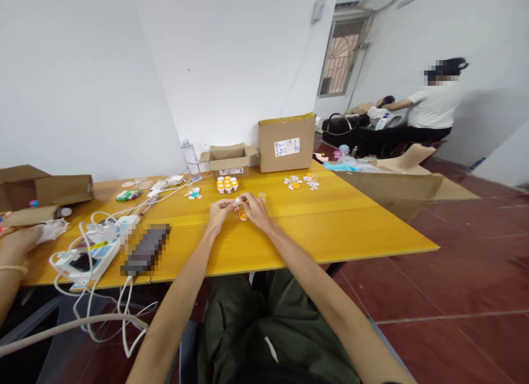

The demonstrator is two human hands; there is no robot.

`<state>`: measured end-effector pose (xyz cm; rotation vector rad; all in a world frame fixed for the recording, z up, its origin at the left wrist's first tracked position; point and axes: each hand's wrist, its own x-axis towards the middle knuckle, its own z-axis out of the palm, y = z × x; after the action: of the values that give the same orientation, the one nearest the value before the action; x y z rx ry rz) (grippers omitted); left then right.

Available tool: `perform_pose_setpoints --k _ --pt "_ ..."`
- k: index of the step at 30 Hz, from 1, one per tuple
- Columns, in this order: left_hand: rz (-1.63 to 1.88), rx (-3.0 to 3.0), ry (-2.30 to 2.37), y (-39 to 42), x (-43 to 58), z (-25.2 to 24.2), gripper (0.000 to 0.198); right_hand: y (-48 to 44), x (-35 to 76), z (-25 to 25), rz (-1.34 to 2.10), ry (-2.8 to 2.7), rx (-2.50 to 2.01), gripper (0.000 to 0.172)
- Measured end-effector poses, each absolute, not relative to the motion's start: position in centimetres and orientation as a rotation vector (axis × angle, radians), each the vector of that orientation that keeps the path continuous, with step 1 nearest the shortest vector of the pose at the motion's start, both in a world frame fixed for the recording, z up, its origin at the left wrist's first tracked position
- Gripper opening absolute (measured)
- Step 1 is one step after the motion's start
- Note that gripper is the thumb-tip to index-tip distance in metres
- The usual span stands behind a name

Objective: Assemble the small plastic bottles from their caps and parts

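Note:
My left hand (220, 213) and my right hand (255, 211) meet above the table, fingertips closed on a small white piece with dark marks (237, 203). Its exact kind is too small to make out. Just below the fingers an orange ring-like cap (243, 215) lies on the tabletop. Beyond my right hand stands a small clear cup (262, 196). A cluster of small white jars with orange parts (227, 185) is behind my left hand. Small white and teal pieces (194, 194) lie to its left; more white and orange pieces (301, 182) are spread out at the right.
An open carton (229, 165), a closed cardboard box (286, 147) and a clear bottle (190, 158) line the wall. To the left are a power strip (109, 246) with tangled cables and a dark phone (147, 248). Another person's hand (20, 242) rests further left; someone sits at the back right.

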<state>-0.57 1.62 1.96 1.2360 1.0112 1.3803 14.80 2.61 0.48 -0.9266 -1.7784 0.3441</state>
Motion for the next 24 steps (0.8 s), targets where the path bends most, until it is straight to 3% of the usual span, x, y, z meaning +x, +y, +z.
perform_pose_setpoints --k 24 --pt "1.425 1.318 1.006 1.22 -0.26 2.51 0.025 2.13 14.73 0.87 0.395 -1.742 -0.854 0.005"
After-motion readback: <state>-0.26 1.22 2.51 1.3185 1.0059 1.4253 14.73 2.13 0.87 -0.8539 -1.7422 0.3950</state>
